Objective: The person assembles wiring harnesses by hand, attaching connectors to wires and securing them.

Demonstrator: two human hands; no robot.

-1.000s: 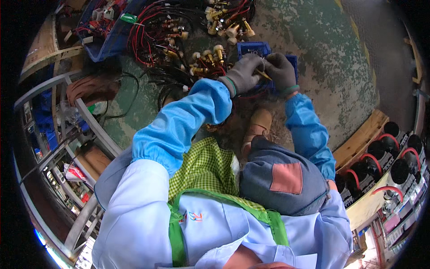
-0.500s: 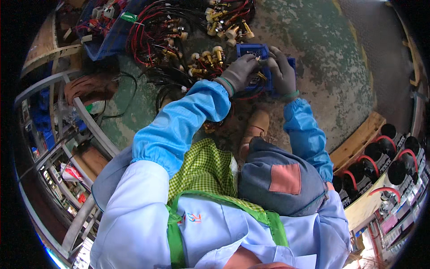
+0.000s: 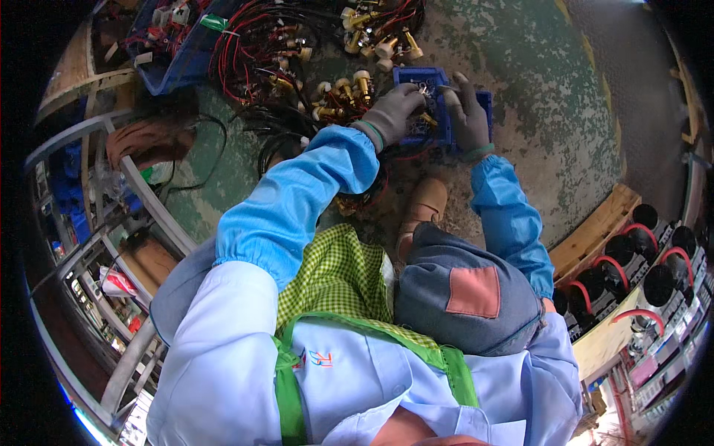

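**Gloved hands at a blue tray**

A small blue tray (image 3: 446,111) is set on the worn green floor (image 3: 565,104), beside a heap of red-wired parts (image 3: 335,85). The left hand (image 3: 390,111) is curled over it; the right hand (image 3: 470,111) rests loosely spread on it. Any grip cannot be made out.

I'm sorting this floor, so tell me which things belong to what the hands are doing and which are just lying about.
In hand: left hand, right hand, small blue tray.
Lying about: red and black wire bundles, brass fittings, large blue bin, wooden pallet.
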